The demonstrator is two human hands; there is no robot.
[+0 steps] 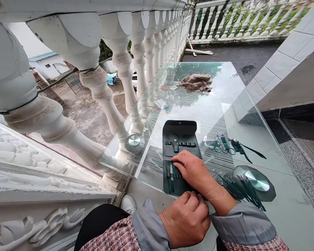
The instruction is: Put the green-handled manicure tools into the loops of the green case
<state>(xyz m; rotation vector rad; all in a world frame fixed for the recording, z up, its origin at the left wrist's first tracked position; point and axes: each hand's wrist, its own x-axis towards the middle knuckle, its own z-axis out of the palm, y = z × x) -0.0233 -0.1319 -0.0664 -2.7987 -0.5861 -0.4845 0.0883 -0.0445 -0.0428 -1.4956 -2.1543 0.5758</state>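
A black manicure case [181, 127] lies unfolded on the glass table, its flap at the far end. Several slim tools, among them tweezers [172, 177], sit in the elastic loops of its near half; the far loops hold nothing. Reaching over the case, my right hand [195, 170] is closed, thumb and finger pinched at the upper end of a slim manicure tool mostly hidden beneath them. My left hand [187, 219] is curled at the case's near right edge, fingertips pressed together on it. Right of the case lie small scissors [221, 148] and nail clippers [240, 150].
Several dark slim tools [244, 190] lie in a pile on the glass table [274, 177], right of my right wrist. A crumpled brown cloth [196, 83] rests at the far end. White balusters [122, 66] stand close along the left; a tiled wall [290, 55] rises at right.
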